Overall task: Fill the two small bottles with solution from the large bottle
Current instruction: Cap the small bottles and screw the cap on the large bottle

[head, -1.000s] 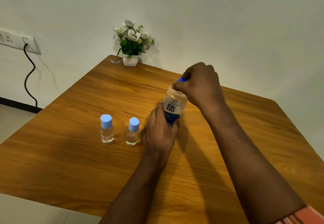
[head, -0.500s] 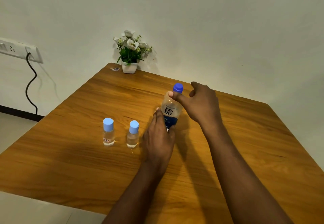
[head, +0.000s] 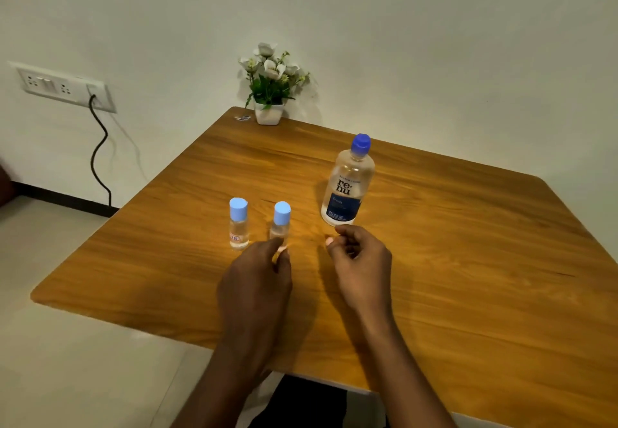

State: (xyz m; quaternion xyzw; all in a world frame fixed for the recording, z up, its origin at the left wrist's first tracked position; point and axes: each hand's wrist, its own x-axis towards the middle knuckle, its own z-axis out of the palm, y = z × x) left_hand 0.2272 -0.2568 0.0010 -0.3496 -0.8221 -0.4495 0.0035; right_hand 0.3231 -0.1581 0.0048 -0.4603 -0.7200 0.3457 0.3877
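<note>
On the tabletop (head: 468, 260), 2 bottles stand side by side: left small bottle (head: 238, 223), right small bottle (head: 280, 223). To their right, slightly behind, stands the large bottle (head: 347, 183). The left hand (head: 257, 280) is just before the right small bottle, the right hand (head: 361, 260) just before the large bottle. The flower pot (head: 269, 113) is at the far edge.

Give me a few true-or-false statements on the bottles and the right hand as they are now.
The large bottle stands upright with its cap on. True.
The right hand grips the large bottle. False: it is just in front of it, holding nothing.
The left small bottle and the right small bottle are both capped. True.
Both small bottles stand right of the large bottle. False: they stand to its left.
</note>
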